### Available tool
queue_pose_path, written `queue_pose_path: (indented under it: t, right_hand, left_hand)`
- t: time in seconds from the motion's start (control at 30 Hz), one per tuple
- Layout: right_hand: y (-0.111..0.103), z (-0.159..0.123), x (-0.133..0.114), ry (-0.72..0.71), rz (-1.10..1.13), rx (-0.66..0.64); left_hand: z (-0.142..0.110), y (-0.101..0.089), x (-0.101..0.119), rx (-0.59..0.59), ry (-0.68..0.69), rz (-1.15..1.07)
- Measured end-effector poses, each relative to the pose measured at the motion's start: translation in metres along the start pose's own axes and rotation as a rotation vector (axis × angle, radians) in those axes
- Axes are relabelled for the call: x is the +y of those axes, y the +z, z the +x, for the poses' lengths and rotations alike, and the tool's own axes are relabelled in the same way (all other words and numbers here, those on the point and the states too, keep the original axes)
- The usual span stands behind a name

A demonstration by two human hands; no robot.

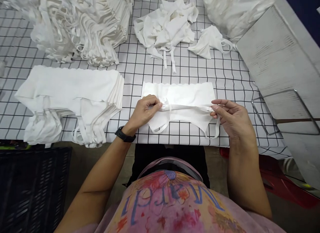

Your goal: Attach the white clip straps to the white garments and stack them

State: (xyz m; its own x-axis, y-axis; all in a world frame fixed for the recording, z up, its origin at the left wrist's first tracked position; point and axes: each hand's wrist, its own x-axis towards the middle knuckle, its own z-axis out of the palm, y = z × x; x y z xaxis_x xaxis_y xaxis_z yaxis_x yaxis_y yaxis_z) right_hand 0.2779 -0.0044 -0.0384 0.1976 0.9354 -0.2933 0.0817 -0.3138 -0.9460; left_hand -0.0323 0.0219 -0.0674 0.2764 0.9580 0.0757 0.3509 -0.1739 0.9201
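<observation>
A white strapped camisole top (191, 94) lies flat on the checked tabletop in front of me, its scalloped edge away from me and its strap loops toward me. My left hand (147, 109), with a black band on the wrist, pinches a strap near the garment's left side. At the right side, my right hand (228, 116) holds the other strap (217, 128) between thumb and fingers. Between the hands, an edge of the cloth runs across the middle of the garment. Left of it sits a neat stack of similar white tops (72, 82), straps hanging over the table edge.
Large piles of white garments (87, 22) fill the back left. A loose heap (167, 26) and a single crumpled piece (208, 42) lie behind the garment. A plastic bag (240, 9), a white board (280, 59) and a metal wire frame (287, 112) stand at right. A dark crate (32, 186) is below left.
</observation>
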Motion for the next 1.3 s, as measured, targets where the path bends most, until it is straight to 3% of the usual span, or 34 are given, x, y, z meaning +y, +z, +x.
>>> queue_pose_path:
  t: [0.7, 1.1, 1.3]
  right_hand:
    - [-0.022, 0.005, -0.001, 0.042, -0.027, -0.021]
    - [-0.003, 0.035, 0.013, -0.018, 0.017, 0.077]
    - [0.0, 0.031, 0.01, -0.013, -0.02, 0.061]
  left_hand:
    - [0.0, 0.0, -0.002, 0.0, -0.007, -0.004]
    - [0.001, 0.002, -0.003, 0.037, 0.002, 0.01]
    - [0.0, 0.003, -0.001, 0.031, -0.006, 0.019]
